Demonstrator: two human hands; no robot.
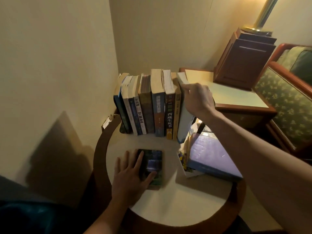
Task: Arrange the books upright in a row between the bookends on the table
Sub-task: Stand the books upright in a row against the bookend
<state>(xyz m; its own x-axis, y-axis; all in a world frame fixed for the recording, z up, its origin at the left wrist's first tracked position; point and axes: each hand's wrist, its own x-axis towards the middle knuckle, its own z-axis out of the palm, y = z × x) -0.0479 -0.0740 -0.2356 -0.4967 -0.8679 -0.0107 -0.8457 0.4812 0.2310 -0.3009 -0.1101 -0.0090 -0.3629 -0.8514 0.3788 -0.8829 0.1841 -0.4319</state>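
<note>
Left hand [133, 173] flat, fingers apart, on dark book [155, 159], right hand [199, 100] gripping pale book [183, 125] ending upright row [157, 107]

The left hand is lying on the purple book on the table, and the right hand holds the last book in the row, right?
Not quite. In the head view the left hand lies on the dark book, not the purple book, which lies further right. The right hand does hold the pale book at the row's end.
</note>
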